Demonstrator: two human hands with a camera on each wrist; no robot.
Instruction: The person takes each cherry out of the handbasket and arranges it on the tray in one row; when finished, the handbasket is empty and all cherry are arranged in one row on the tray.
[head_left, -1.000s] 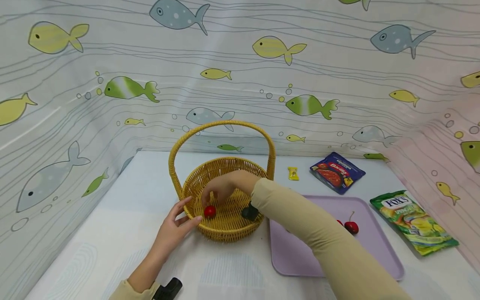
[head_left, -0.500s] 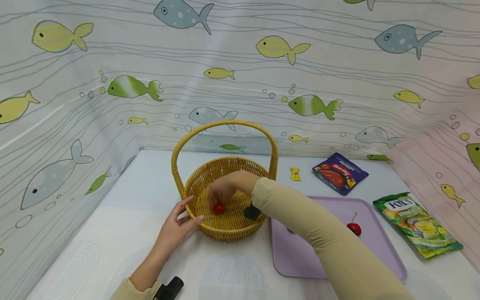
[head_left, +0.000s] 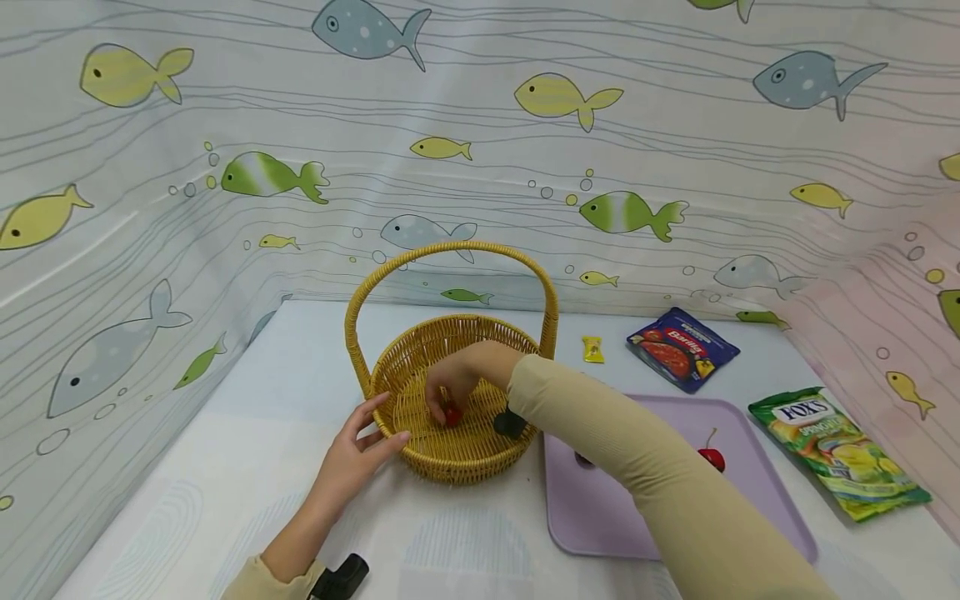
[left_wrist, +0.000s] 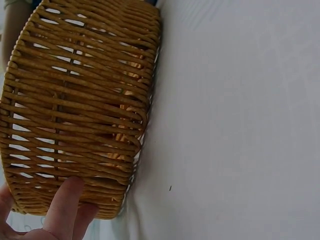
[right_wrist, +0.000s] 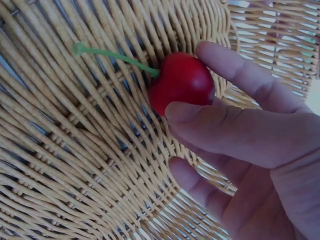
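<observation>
A yellow wicker basket point(head_left: 465, 471) with a tall arched handle stands on the table. My right hand point(head_left: 463, 375) reaches down inside it and pinches a red cherry point(right_wrist: 182, 82) between thumb and fingers, low over the woven bottom. The cherry's green stem point(right_wrist: 117, 56) points away from the hand in the right wrist view. At the basket's left front, my left hand point(head_left: 352, 454) holds the rim, fingers point(left_wrist: 65, 207) against the outer wall in the left wrist view. Another red cherry point(head_left: 712, 458) with a stem lies on a purple tray point(head_left: 600, 521).
The right sleeve crosses over the tray and partly hides a small dark round thing point(head_left: 583, 460) on it. Behind the tray lie a yellow wrapped candy point(head_left: 592, 349) and a blue Barilla pouch point(head_left: 683, 350). A green Fox's bag point(head_left: 840, 454) lies at the right.
My right hand has shifted slightly right inside the basket, with the cherry moving along and now more covered by the fingers. The left hand keeps its place on the rim.
</observation>
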